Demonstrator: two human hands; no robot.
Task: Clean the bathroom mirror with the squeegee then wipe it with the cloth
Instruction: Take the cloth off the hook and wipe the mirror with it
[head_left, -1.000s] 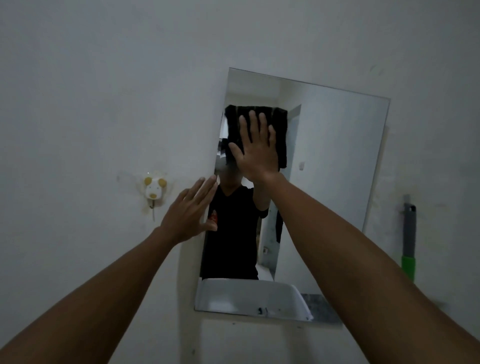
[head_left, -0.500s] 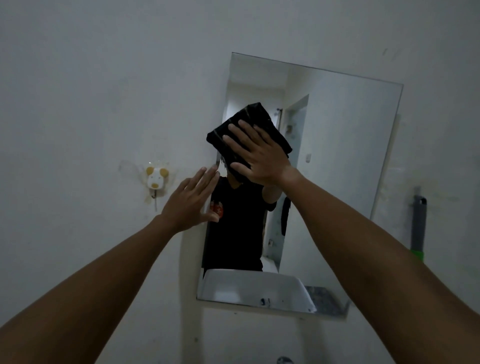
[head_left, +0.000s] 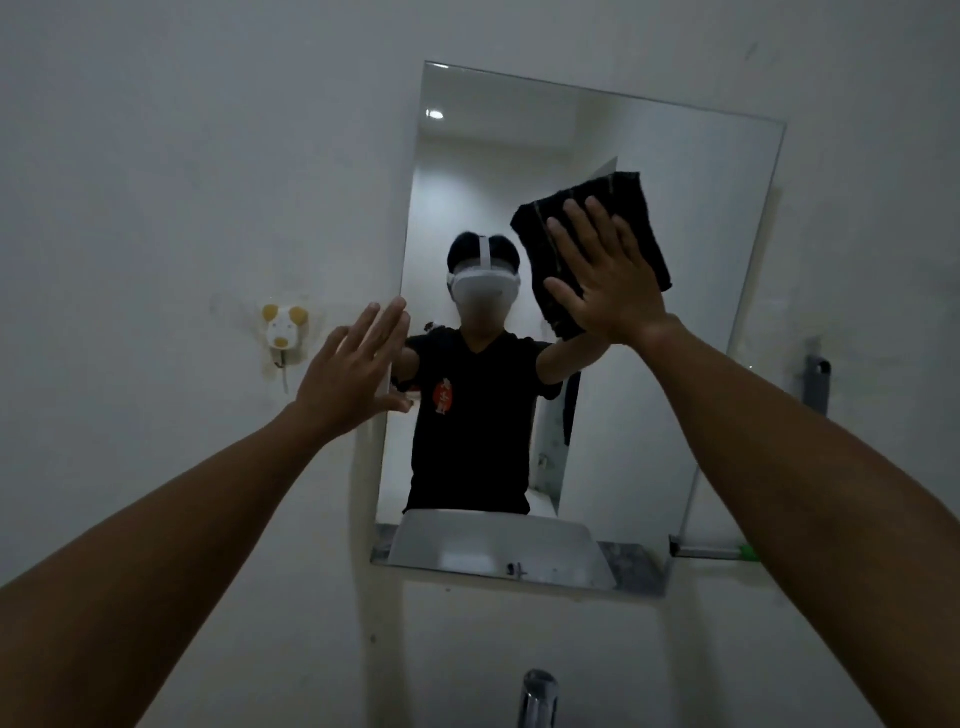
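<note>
A frameless rectangular mirror (head_left: 717, 218) hangs on the white wall. My right hand (head_left: 608, 283) presses a folded black cloth (head_left: 618, 200) flat against the glass in the mirror's right half, fingers spread over it. My left hand (head_left: 353, 369) lies open and flat at the mirror's left edge, half on the wall, holding nothing. The squeegee's grey handle (head_left: 816, 382) stands against the wall to the right of the mirror, and my right forearm hides its lower part.
A small white and yellow animal-shaped hook (head_left: 283, 332) sticks to the wall left of the mirror. A metal tap (head_left: 537, 699) rises at the bottom edge. A thin white bar with a green tip (head_left: 746, 552) shows by the mirror's lower right corner.
My right hand has slid the cloth across the glass from the mirror's left side to its right half. My left hand has stayed at the left edge.
</note>
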